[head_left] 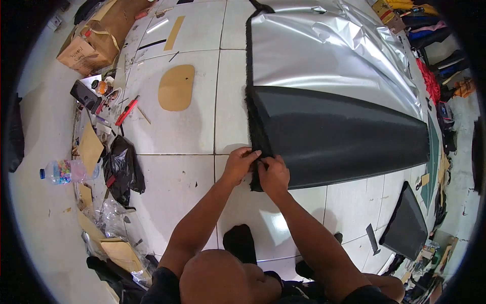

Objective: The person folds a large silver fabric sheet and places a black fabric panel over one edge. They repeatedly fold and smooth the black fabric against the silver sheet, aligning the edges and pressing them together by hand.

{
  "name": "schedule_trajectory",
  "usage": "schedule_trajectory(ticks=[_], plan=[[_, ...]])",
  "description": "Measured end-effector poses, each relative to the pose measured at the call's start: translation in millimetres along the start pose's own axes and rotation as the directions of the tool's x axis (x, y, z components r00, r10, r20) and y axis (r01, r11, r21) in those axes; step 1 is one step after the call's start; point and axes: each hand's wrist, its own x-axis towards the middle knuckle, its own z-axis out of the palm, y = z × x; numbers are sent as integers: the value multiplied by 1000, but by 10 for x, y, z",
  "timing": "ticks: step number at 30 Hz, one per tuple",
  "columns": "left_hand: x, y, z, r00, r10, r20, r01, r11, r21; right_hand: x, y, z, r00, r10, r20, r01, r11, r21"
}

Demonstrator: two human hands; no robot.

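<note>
A long black sheet [344, 137] lies folded over silver, wrinkled material [324, 55] on the tiled floor. Along its left side runs a fuzzy black edge [258, 121]. Both hands meet at the lower part of that edge. My left hand [242, 163] has thumb and fingers pinched at the edge; what lies between the fingertips is too small to make out. Close beside it on the right, my right hand [274, 174] is bent over the same edge with its fingers curled, and its fingertips are partly hidden.
Left of the sheet lie a tan oval template [176, 87], a red cutter [126, 110], a black plastic bag [123, 169] and a plastic bottle [68, 172]. A cardboard box [93, 48] stands at the upper left. Another dark piece [405, 223] lies at the lower right.
</note>
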Motion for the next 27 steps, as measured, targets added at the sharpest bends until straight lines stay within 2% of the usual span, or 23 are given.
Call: schedule_trajectory(ticks=[1, 4, 7, 10, 13, 16, 19, 22, 25, 27], plan=[[2, -2, -5, 1000, 4, -3, -4, 1000, 14, 25, 12, 1, 998, 60, 15, -60, 997, 49], [17, -41, -24, 1000, 13, 2, -13, 1000, 29, 72, 38, -87, 993, 100, 66, -110, 980, 164], [4, -12, -4, 999, 4, -33, -2, 999, 51, 52, -10, -188, 992, 123, 37, -128, 953, 276], [-36, 44, 28, 999, -8, -47, 10, 999, 40, -26, 126, -75, 995, -20, -93, 47, 951, 305], [-35, 40, 13, 1000, -7, -21, 8, 1000, 12, -42, 67, -71, 994, -60, -95, 81, 969, 234], [14, -30, -19, 1000, -26, -17, 27, 999, 31, -1, 153, -36, 978, -210, 0, 210, 977, 43], [-1, 4, -10, 1000, -24, 8, 24, 1000, -14, -21, -6, -90, 986, -162, -28, 162, 987, 9], [-12, 3, 31, 1000, -17, -6, 17, 999, -49, -61, -19, -71, 982, -185, -39, 180, 978, -107], [-11, 13, 16, 1000, -9, -8, 9, 1000, 11, -4, 21, -37, 1000, -3, 2, 3, 999, 52], [-23, 11, 2, 1000, -10, -4, 10, 1000, 27, 39, 52, -74, 999, 34, 30, -38, 990, 133]])
